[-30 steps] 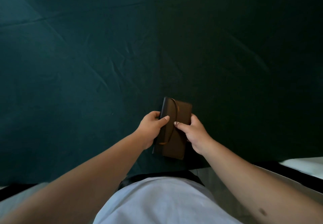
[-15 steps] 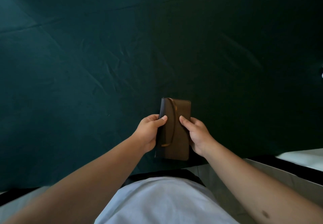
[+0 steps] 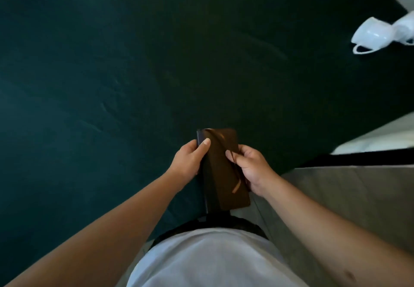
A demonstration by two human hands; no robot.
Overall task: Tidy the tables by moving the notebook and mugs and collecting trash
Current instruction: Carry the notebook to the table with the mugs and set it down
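A brown notebook [image 3: 220, 170] with a thin ribbon across its cover is held closed in front of my body, over the near edge of the dark green table [image 3: 134, 74]. My left hand [image 3: 189, 162] grips its spine side with the thumb on the cover. My right hand [image 3: 251, 168] holds the opposite edge, thumb and finger pinching the ribbon. At the far right of the table lie two white mugs [image 3: 380, 32], blurred, one on its side with the handle toward me.
The green cloth covers the whole table surface ahead and to the left. A grey floor [image 3: 349, 195] and a white surface [image 3: 380, 141] show beyond the table's right corner. My white shirt fills the bottom middle.
The view has swung up and right, bringing the white mugs and the table's far edge into sight. The notebook has tilted slightly and my right hand has shifted to pinch the ribbon.
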